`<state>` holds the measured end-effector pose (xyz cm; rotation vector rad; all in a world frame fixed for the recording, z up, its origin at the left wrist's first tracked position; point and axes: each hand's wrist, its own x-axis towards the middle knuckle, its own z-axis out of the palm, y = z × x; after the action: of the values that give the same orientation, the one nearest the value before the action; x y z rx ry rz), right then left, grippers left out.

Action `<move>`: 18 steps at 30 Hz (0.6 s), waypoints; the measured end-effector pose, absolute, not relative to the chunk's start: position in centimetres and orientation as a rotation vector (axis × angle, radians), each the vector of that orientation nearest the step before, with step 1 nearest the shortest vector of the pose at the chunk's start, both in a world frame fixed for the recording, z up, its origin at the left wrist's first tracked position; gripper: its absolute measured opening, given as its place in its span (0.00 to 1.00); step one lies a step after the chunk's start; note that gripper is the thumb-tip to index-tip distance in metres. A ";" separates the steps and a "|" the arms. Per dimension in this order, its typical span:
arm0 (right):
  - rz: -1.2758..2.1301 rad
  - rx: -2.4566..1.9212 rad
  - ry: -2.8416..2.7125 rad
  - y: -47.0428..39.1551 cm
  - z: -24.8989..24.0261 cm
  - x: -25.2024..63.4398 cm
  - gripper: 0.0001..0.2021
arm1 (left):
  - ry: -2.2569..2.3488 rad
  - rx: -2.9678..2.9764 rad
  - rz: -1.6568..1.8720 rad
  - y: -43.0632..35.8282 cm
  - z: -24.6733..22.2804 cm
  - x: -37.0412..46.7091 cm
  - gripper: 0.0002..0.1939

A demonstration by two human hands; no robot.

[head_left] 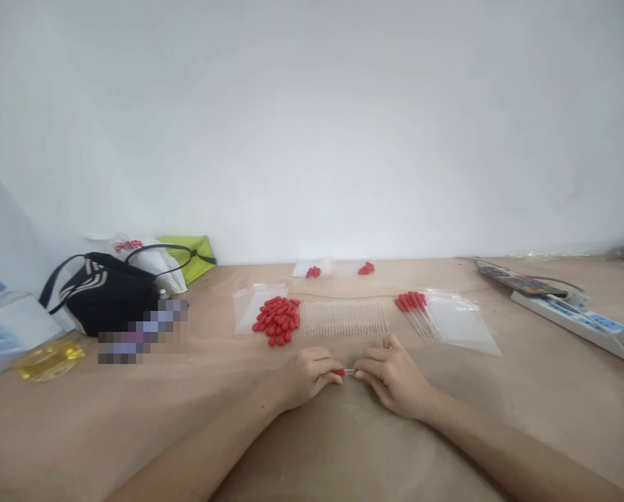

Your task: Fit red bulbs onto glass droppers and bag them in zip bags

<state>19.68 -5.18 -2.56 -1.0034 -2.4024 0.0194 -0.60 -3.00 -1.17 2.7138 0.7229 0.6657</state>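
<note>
My left hand (pixel 312 376) pinches a red rubber bulb (pixel 339 372) just above the table, at the middle front. A thin clear dropper tube (pixel 348 372) runs from the bulb's end into the closed fingers of my right hand (pixel 395 380). How deep the tube sits in the bulb cannot be made out. Behind my left hand lies a pile of red bulbs (pixel 277 314). Beyond both hands, thin clear tubes (pixel 343 318) lie side by side in a row. Several droppers with red bulbs on their ends (pixel 416 307) are fanned out behind my right hand.
Clear zip bags lie left (pixel 242 307) and right (pixel 461 321). Small groups of red bulbs (pixel 367 268) rest near the wall. A black bag (pixel 107 296) and a bottle of yellow liquid (pixel 50 360) stand left; a power strip (pixel 567 317) and phone (pixel 526 282) lie right.
</note>
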 end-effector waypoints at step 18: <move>-0.058 -2.175 -1.692 1.6 -1.2 25.2 0.12 | 0.996 2.444 0.684 -2.7 -1.5 -1.5 0.08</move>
<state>25.23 1.58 -1.19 -2.1753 -1.6920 -0.0580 -1.53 -2.71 -1.51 2.4440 0.9956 0.6843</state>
